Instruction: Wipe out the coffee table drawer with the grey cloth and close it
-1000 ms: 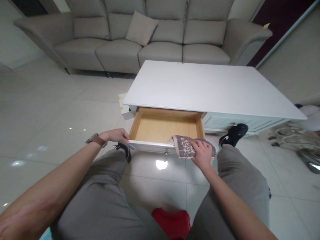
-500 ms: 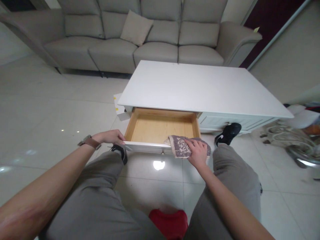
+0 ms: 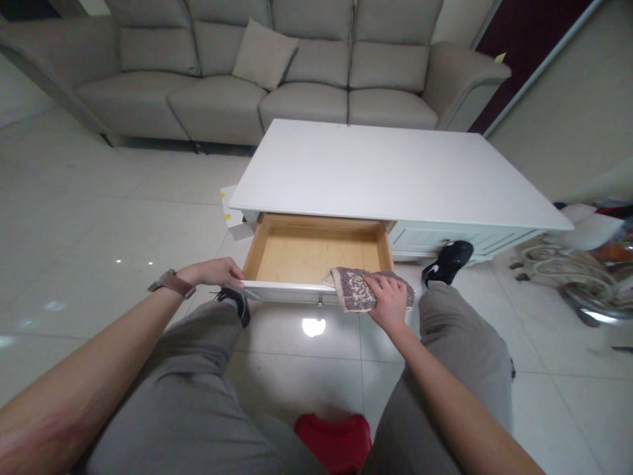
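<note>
A wooden drawer (image 3: 311,257) with a white front is pulled out of the white coffee table (image 3: 386,171); nothing lies on its bare floor. At the drawer's left front corner, my left hand (image 3: 217,270) has its fingers closed on the edge. My right hand (image 3: 388,300) presses a patterned grey-brown cloth (image 3: 353,290) over the right part of the front panel, fingers wrapped on it. The cloth drapes over the top edge and hangs down outside. A small knob (image 3: 320,301) sits on the panel left of the cloth.
Behind the table stands a long grey sofa (image 3: 306,105) with a beige cushion (image 3: 264,54). A white box (image 3: 237,221) is beside the table's left end. Between my legs is a red stool (image 3: 333,442). Metal scrollwork and piled items (image 3: 558,264) lie at the right.
The view has shifted slightly, so the table sits a little further left. Both hands keep their places on the drawer and cloth.
</note>
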`<state>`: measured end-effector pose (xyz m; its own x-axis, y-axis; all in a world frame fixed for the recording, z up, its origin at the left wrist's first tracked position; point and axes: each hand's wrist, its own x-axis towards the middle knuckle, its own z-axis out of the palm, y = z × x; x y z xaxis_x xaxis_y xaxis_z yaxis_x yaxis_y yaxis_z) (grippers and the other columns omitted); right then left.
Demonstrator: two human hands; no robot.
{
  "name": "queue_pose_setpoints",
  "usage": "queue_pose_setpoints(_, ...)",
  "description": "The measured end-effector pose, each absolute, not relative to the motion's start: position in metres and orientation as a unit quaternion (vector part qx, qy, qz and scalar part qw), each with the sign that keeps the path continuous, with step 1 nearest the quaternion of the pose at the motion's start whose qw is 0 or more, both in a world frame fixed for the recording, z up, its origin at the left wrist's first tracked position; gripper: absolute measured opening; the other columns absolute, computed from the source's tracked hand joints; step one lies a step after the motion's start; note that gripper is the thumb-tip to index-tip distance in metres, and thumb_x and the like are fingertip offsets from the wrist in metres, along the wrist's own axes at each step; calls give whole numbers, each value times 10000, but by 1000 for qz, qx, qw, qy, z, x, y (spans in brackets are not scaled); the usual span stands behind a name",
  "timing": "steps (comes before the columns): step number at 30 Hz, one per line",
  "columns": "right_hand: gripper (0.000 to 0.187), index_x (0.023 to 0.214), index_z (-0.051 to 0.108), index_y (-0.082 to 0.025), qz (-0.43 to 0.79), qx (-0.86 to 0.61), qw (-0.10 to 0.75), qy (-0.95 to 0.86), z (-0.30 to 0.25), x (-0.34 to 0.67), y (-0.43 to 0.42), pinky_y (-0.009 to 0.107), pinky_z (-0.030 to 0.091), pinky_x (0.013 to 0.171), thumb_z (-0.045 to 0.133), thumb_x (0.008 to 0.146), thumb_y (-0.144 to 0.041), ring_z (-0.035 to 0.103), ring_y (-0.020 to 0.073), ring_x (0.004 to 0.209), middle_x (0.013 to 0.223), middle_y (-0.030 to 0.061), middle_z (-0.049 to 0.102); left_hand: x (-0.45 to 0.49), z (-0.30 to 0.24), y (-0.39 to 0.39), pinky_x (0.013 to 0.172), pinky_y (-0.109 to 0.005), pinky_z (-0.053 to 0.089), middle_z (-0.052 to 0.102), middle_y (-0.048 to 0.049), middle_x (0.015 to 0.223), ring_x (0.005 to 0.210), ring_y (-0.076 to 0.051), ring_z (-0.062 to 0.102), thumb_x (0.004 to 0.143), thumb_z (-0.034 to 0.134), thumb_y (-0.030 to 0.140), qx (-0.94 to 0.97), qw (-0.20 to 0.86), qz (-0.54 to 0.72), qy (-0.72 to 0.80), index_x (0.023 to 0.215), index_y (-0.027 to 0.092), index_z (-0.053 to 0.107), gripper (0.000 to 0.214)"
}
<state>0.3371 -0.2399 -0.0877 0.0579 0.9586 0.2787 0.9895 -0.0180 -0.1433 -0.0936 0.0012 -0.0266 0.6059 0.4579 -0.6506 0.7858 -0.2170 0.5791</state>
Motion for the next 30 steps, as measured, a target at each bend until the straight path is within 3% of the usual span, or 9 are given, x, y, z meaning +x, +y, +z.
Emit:
queue_pose_setpoints(7, 560, 1365, 638, -279, -55, -714, 147, -683, -88, 338, -240, 429, 274, 942, 655, 806, -243, 497, 291, 1107, 1229, 96, 649, -91, -23, 1, 577, -234, 375, 640, -23, 654, 605, -147, 497, 658, 712, 533, 762, 461, -185, 415, 803, 172, 816, 402)
queue_pose_setpoints(30, 539, 1350, 637, -289, -78, -718, 168, -671, -100, 333, -243, 438, 240, 971, 632, 813, -252, 488, 299, 1139, 1276, 99, 649, -92, -27, 2, 584, -234, 374, 669, -23, 675, 617, -145, 501, 642, 723, 549, 758, 457, -188, 426, 862, 163, 831, 457)
